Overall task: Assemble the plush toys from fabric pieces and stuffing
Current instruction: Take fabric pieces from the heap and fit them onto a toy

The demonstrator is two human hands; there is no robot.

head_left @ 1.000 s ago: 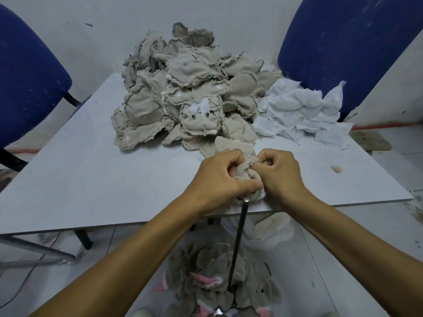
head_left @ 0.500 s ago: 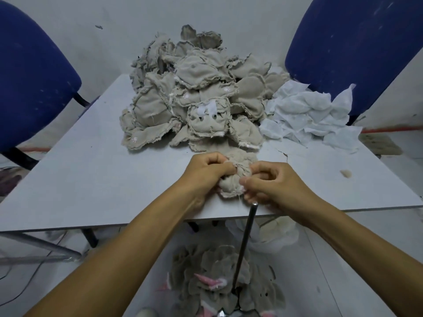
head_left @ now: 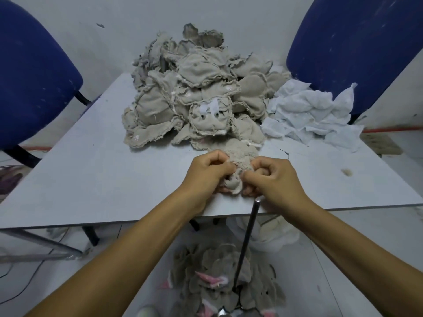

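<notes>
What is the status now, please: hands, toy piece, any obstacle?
Left hand and right hand both grip beige plush piece at table near edge. Metal rod upright just below it. Nothing blocking.

Plush piece (head_left: 238, 156) I pinch: beige cloth, matt, fuzzy, frayed seams. Pile (head_left: 196, 99) at table's far edge: same rough beige cloth, ragged rims. White stuff (head_left: 309, 110) far right corner: thin, crumpled, matt fabric. Table (head_left: 91, 170): smooth grey, matt. Rod (head_left: 247, 239): dark metal, shiny tip. Chairs (head_left: 352, 42): blue woven upholstery.
</notes>
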